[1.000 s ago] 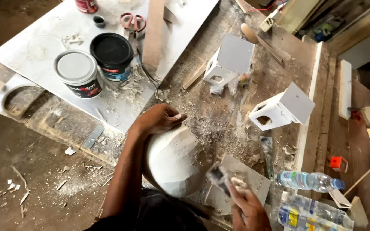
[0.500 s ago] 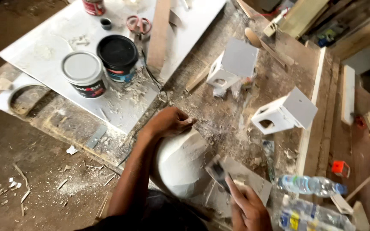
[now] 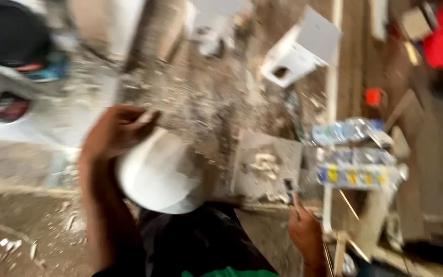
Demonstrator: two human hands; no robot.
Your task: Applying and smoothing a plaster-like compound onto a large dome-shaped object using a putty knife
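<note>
The fingers [image 3: 142, 119] of the left hand [image 3: 115, 132] curl over the upper rim of a white dome-shaped piece [image 3: 159, 173], gripping it, just as they did half a second ago. The dome sits at the near edge of the dusty counter [image 3: 201, 97], against the person's dark clothing, its rounded face turned up. The right hand [image 3: 305, 231] has moved: before it was low beside the dome with a small dark tool raised; now it is out to the right at the counter's near edge, fingers closed around the handle of that small dark tool [image 3: 289, 189], whose tip touches the edge of a grey slab [image 3: 267, 164] carrying a lump of pale paste. The picture is blurred, so the tool's kind cannot be told.

The view has swung down and to the right since the earlier frames. The open black paint tin [image 3: 11, 33], which stood in the middle of the white board, is now pushed to the top left corner, and only one white box-shaped model [image 3: 301, 51] is seen whole. The plastic bottle [image 3: 347, 131] and the coloured packet [image 3: 357, 172] below it now lie right of centre, near the right hand, with a small red thing [image 3: 374, 96] above them.
</note>
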